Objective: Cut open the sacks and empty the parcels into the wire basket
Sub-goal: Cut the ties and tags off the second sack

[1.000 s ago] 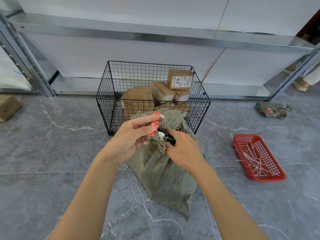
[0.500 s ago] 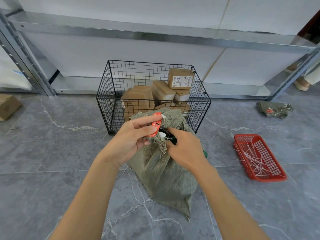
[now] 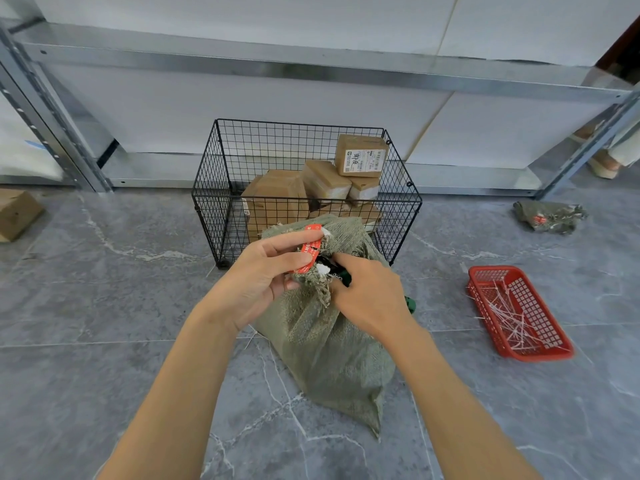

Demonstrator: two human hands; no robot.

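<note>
**Two hands at the top of a green sack**

Head view. The basket is black wire and stands on the grey floor, just in front of a metal shelf. Brown parcels are piled inside it, mostly on its right side. The top parcel has a white label and sits in the back right corner.

The sack is green and lies on the floor right in front of the basket. Its bunched top is up by the front wire, but I cannot tell if they touch. The left hand pinches a red tag at the sack's top between thumb and fingers. The right hand is curled round a dark tool, and the tool's tip is at the bunched top beside the tag.

Right of the basket, well apart, sits a red tray with thin white ties lying in it. Farther back on that side is the other sack, flat and crumpled, with a bit of red on it. Far left of the basket, a brown box is cut off by the edge.

The right hand hides most of the tool, so I cannot tell what kind it is. Only a dark bit and a green end show. The cloth hides whatever is in the sack. The sack's top covers the low parcels at the front of the basket. The words on the tag are too small to read.
</note>
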